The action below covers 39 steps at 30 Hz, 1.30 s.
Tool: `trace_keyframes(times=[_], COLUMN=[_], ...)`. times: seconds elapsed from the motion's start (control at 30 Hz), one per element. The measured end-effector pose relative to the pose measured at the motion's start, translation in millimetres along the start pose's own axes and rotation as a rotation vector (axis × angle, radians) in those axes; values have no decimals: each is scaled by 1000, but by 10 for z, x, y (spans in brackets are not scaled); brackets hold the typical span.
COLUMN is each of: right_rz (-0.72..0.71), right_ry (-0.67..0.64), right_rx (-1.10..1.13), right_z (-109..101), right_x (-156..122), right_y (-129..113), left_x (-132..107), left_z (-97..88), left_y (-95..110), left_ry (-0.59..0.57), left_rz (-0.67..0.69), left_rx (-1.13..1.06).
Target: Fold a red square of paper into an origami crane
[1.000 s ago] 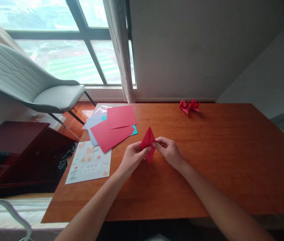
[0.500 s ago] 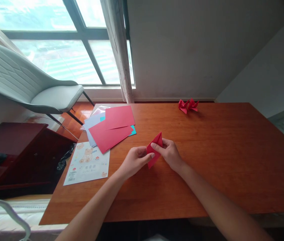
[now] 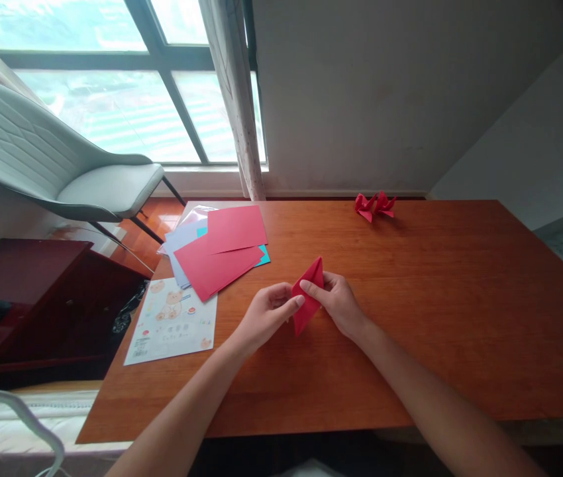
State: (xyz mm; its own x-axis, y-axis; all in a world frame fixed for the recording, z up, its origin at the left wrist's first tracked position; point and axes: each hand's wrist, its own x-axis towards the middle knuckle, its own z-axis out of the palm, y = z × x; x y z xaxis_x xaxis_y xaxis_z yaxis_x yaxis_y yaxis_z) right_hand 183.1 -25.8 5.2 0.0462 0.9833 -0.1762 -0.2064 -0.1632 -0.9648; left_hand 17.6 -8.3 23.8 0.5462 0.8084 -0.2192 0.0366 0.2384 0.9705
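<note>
Between my two hands, above the table (image 3: 440, 318), I hold a folded piece of red origami paper (image 3: 304, 315), narrow and diamond-shaped with one point up and one down. My left hand (image 3: 272, 315) pinches its left edge, thumb in front and fingers curled behind. Across its upper part lies the thumb of my right hand (image 3: 337, 301), whose other fingers are behind the paper and partly hidden. A crease runs down from the upper tip. Two folded red origami figures (image 3: 364, 207) stand close together at the table's far edge.
Left of my hands lie loose red paper sheets (image 3: 219, 268) over pale and blue ones, beside a plastic sleeve. Nearer is a white sheet with bear drawings (image 3: 172, 324). A grey chair (image 3: 112, 189) and a dark red cabinet (image 3: 23, 298) stand past the table's left edge.
Both hands keep hold of the folded red paper, with only a slight shift of the left thumb and fingers along its edge. The whole view has moved a little.
</note>
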Motion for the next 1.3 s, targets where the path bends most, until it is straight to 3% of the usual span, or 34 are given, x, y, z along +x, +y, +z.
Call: trace_keyframes(times=[0.23, 0.3, 0.53, 0.77, 1.0, 1.17, 1.3], right_rz=[-49, -54, -87, -83, -91, -92, -92], right_ry=[-99, -114, -115, -237, -178, -168, -151], right_rx=[-34, -59, -137, -86, -61, -39, -73], right_z=[-44, -41, -12, -94, -113, -120, -117], right_x=[2, 4, -7, -29, 11, 16, 6], right_y=[16, 24, 27, -15, 13, 39, 12], left_x=[33, 37, 35, 17, 27, 13, -5], left_z=[-40, -47, -62, -97, -49, -63, -73], left_y=[-45, -54, -64, -46, -61, -114, -107], left_ry=[260, 289, 246, 166, 203, 243, 229], left_rz=[38, 49, 65, -12, 115, 247, 258], left_rx=[-42, -51, -64, -111, -117, 34, 126])
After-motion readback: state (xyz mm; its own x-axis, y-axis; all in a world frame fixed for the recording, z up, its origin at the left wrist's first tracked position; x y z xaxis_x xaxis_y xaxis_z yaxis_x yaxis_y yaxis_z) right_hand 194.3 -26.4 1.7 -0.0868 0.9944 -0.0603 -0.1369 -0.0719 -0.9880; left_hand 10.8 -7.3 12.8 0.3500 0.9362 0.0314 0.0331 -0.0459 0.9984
